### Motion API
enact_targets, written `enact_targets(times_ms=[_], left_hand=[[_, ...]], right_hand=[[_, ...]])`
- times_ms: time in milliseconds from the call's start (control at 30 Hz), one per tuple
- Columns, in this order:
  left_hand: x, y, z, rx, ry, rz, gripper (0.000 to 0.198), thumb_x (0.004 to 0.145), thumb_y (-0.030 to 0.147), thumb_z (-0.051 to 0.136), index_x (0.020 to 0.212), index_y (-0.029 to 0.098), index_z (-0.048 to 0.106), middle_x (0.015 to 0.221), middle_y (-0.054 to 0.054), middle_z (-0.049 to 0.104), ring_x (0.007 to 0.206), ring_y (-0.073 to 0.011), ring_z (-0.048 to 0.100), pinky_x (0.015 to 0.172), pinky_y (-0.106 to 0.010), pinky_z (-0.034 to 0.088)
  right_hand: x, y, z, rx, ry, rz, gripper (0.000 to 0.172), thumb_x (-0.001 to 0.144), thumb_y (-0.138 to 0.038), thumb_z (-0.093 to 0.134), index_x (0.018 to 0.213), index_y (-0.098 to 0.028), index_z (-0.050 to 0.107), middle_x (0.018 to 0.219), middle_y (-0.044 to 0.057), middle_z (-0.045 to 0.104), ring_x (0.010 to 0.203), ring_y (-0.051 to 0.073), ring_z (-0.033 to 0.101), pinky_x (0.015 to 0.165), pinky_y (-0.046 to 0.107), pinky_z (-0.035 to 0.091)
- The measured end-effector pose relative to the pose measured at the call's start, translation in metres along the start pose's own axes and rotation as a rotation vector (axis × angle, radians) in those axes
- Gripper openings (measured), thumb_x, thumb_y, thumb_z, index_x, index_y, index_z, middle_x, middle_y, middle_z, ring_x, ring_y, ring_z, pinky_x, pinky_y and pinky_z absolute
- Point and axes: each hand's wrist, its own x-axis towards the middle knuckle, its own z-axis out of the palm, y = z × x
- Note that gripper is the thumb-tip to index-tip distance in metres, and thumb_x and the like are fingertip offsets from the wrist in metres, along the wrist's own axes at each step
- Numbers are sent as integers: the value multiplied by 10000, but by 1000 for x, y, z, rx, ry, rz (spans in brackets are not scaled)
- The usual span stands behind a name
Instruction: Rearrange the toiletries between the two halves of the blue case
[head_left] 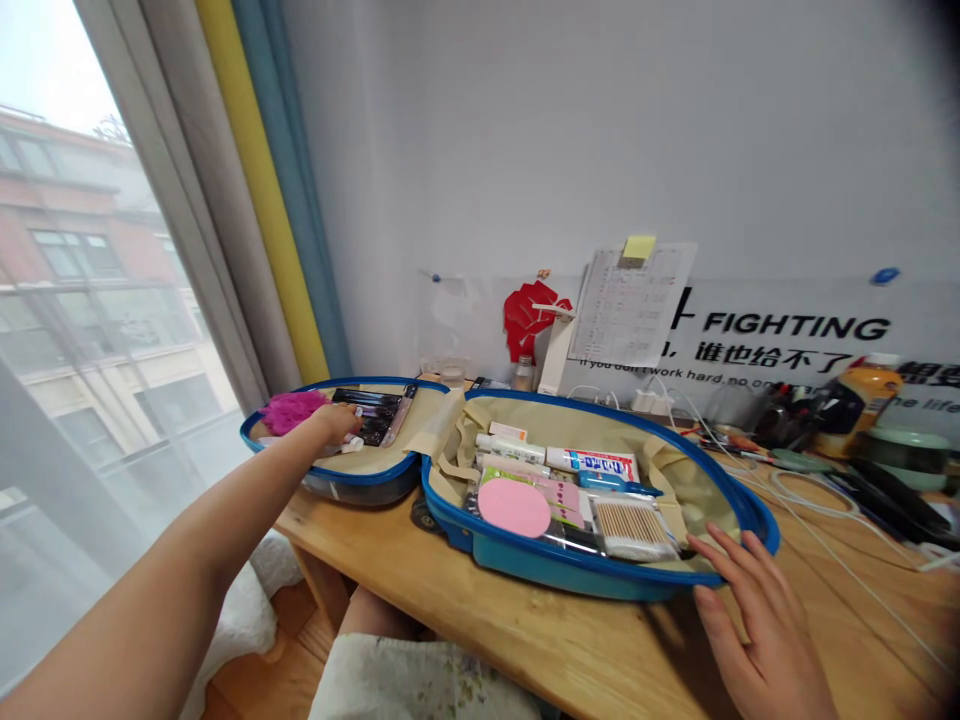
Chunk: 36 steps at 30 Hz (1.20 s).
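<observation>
A small blue suitcase [570, 578] lies spread apart on the table, its two halves side by side. My left hand [337, 425] is inside the left half, between a magenta bath puff [292, 410] and a black pack in clear plastic [382, 415]. Its fingers are bent, and a small white item [346, 444] shows beneath them; the grip is partly hidden. My right hand [757, 610] has its fingers spread at the right half's front rim. That half contains a pink oval pad [514, 507], cotton swabs [634, 527], a toothpaste tube [592, 463], a whitish tube [511, 447] and a blue item [616, 484].
On the wooden table [480, 620], white cables [814, 495], an orange bottle [855, 405] and a green-lidded container [907, 455] stand or lie to the right. Papers [630, 300] hang behind the suitcase. Curtains [277, 180] and a window are at the left.
</observation>
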Motion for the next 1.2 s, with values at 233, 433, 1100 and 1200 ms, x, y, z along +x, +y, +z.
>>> enact_targets(times_ms=[233, 433, 1100, 1200], left_hand=[[-11, -2, -1, -74, 55, -12, 294, 639, 180, 721, 927, 224, 687, 1153, -112, 636, 1102, -291, 587, 888, -354, 473], [-27, -2, -36, -240, 255, -72, 419, 883, 346, 435, 1223, 116, 521, 1074, -169, 668, 958, -278, 647, 830, -372, 491], [38, 211, -109, -377, 163, 492, 419, 779, 331, 614, 1194, 270, 618, 1141, -31, 690, 985, -203, 644, 808, -256, 472], [40, 210, -105, -390, 121, 503, 400, 804, 291, 590, 1203, 269, 613, 1156, -25, 683, 997, -186, 642, 834, -252, 471]], right_hand=[[1, 0, 2, -3, 24, -2, 364, 927, -358, 380, 1231, -219, 523, 1298, 111, 557, 1347, 314, 382, 1033, 520, 390], [2, -2, 1, -28, 22, -18, 375, 930, -351, 379, 1254, -213, 508, 1293, 114, 559, 1340, 304, 391, 1017, 502, 404], [0, -1, 1, 11, 9, 32, 369, 926, -376, 385, 1242, -240, 518, 1306, 92, 553, 1348, 291, 381, 1004, 515, 416], [0, -2, 1, 22, 14, 26, 369, 923, -369, 395, 1246, -237, 518, 1306, 94, 553, 1343, 287, 387, 1004, 516, 415]])
